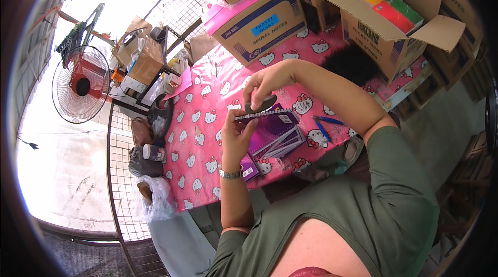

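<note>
My left hand (236, 134) is closed around one end of a purple notebook (270, 121), with its dark wire spiral edge turned up toward me. Just above that edge, my right hand (265, 84) pinches a dark, rounded object (266, 103) whose kind I cannot make out. Its underside meets or hovers over the spiral; I cannot tell which. Beneath lie several purple and white notebooks (282, 144), loosely stacked. Another small purple notebook (249, 168) rests beside my left wrist. To the right, blue-handled pliers (328, 125) lie spread apart on the tablecloth.
A pink patterned cloth (189, 121) covers the table. Cardboard boxes stand at the back: a closed carton (264, 22) and an opened carton (376, 43) with colourful packs. A black furry item (353, 64) lies between them. At left are a fan (81, 85), a jar (153, 152) and plastic bags (155, 196).
</note>
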Demonstrator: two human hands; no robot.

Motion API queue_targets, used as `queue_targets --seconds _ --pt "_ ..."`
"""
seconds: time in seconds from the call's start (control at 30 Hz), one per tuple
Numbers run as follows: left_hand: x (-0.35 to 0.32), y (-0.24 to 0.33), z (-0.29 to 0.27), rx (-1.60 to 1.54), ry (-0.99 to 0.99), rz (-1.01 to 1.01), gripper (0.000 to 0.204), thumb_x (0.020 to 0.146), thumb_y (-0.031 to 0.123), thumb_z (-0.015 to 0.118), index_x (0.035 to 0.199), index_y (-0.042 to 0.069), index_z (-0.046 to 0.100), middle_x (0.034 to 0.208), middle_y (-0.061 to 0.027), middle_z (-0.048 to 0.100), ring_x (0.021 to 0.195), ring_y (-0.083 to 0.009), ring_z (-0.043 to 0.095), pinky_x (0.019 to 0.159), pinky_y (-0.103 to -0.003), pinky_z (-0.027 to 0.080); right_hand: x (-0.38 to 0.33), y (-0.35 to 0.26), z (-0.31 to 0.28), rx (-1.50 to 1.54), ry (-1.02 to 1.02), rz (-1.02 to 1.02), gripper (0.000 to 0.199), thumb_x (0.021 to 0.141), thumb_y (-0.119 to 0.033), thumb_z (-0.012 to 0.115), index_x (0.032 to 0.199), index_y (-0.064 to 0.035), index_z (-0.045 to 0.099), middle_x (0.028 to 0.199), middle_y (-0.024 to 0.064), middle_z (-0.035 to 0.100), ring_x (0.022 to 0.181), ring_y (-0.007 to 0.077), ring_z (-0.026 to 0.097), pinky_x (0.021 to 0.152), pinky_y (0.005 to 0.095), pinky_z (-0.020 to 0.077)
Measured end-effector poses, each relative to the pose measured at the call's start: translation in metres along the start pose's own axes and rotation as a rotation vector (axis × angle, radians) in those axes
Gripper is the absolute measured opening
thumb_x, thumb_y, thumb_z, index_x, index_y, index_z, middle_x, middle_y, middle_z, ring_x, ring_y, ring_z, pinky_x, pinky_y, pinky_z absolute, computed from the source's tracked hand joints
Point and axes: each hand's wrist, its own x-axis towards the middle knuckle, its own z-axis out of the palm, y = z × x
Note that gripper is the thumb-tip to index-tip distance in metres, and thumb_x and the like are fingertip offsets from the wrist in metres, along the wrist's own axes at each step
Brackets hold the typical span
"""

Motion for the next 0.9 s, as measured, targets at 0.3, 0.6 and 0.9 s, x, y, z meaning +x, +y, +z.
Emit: queue_targets --seconds 0.3,0.6,0.9 --pt "0.000 0.002 -0.003 -0.048 0.020 -0.027 0.022 0.090 0.000 0.071 0.103 0.001 0.052 0.085 -0.0024 0.061 0.070 -0.0066 0.061 0.059 -0.020 0.048 -0.032 0.078 -0.038 -0.411 0.494 0.128 0.042 0.080 -0.038 0.078 0.104 -0.0040 0.074 0.094 0.0093 0.070 0.090 0.0174 0.068 0.081 0.0306 0.0518" --pt "-0.014 -0.006 0.011 -0.144 0.179 -0.002 0.017 0.099 0.012 0.064 0.095 -0.001 0.054 0.075 0.0009 0.053 0.068 -0.0094 0.065 0.052 -0.021 0.051 -0.131 0.206 0.054 -1.212 1.622 0.340 0.055 0.081 -0.021 0.071 0.132 -0.0065 0.054 0.135 0.0190 0.051 0.125 0.0407 0.047 0.102 0.0544 0.0401" --pt "-0.015 0.000 0.027 -0.034 0.284 0.054 0.013 0.098 0.009 0.065 0.098 -0.004 0.063 0.075 -0.0037 0.063 0.067 -0.0118 0.069 0.056 -0.023 0.055 -0.091 0.262 0.181 -0.606 1.272 0.325 0.061 0.082 -0.031 0.073 0.134 -0.0027 0.055 0.122 0.0192 0.060 0.116 0.0359 0.055 0.102 0.0447 0.0441"
